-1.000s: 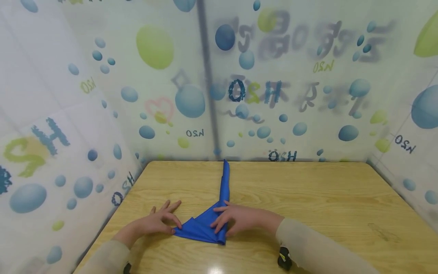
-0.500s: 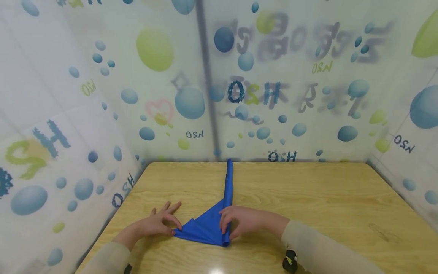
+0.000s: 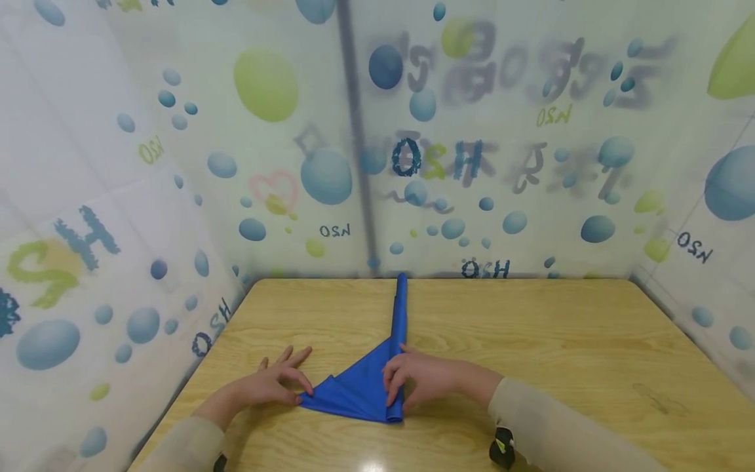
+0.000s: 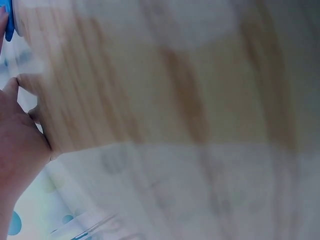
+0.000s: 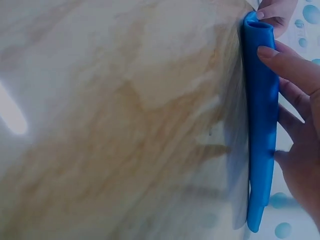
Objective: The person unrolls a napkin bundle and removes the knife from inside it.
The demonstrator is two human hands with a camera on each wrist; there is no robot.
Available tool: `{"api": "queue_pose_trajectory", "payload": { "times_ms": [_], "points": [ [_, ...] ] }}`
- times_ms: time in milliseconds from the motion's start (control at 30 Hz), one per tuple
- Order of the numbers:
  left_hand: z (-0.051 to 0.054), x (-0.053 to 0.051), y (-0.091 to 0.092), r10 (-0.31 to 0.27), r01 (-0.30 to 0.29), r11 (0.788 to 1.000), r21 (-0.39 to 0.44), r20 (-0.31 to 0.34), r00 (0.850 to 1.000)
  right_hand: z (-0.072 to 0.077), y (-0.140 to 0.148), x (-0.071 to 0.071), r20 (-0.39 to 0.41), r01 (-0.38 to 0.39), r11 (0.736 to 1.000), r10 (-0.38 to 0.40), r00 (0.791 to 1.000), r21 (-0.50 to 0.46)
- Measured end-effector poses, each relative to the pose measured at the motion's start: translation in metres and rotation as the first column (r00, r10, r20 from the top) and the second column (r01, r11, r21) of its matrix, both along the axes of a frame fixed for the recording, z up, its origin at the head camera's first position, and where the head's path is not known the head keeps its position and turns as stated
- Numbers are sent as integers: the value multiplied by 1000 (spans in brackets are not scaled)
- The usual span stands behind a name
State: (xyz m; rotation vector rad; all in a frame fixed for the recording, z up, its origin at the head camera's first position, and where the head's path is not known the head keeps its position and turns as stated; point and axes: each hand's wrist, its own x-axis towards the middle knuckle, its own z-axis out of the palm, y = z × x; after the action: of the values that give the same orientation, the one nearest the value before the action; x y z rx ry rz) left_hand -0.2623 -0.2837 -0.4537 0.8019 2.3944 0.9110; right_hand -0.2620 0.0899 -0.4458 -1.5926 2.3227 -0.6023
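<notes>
One cloth [image 3: 356,390], partly rolled, on table [image 3: 531,321]: flat corner [image 3: 320,398] pinched in left hand [image 3: 268,382], roll [image 3: 399,321] pinched in right hand [image 3: 423,375].

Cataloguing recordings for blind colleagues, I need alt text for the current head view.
A person's left grip pinches the corner of a partly rolled blue cloth while the right grip holds its rolled edge. Around the wood-grained table: bubble-printed backdrop.

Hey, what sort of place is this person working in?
Probably a small curtained-off work booth: bubble-printed sheets stand on three sides of a wood-grain table, and a partly rolled blue cloth lies on it.
</notes>
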Motion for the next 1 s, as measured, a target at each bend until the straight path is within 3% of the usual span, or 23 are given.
{"api": "queue_pose_trajectory", "payload": {
  "times_ms": [267, 433, 633, 833, 1000],
  "points": [
    [-2, 0, 2, -5, 5, 1000, 3, 8, 1000, -1, 2, -3, 126, 18, 1000, -20, 992, 13],
    [-4, -1, 3, -1, 1, 1000, -3, 1, 1000, -5, 3, -2, 109, -9, 999, 3, 994, 48],
    [-4, -2, 3, -1, 1, 1000, 3, 20, 1000, -7, 7, 1, 158, -22, 996, 7, 987, 92],
    [-1, -3, 1, 0, 0, 1000, -2, -2, 1000, -4, 8, 2, 183, -8, 998, -5, 983, 68],
    [-1, -2, 0, -7, 7, 1000, 0, -8, 1000, -7, 11, 1, 153, -19, 998, 9, 988, 67]
  ]
}}
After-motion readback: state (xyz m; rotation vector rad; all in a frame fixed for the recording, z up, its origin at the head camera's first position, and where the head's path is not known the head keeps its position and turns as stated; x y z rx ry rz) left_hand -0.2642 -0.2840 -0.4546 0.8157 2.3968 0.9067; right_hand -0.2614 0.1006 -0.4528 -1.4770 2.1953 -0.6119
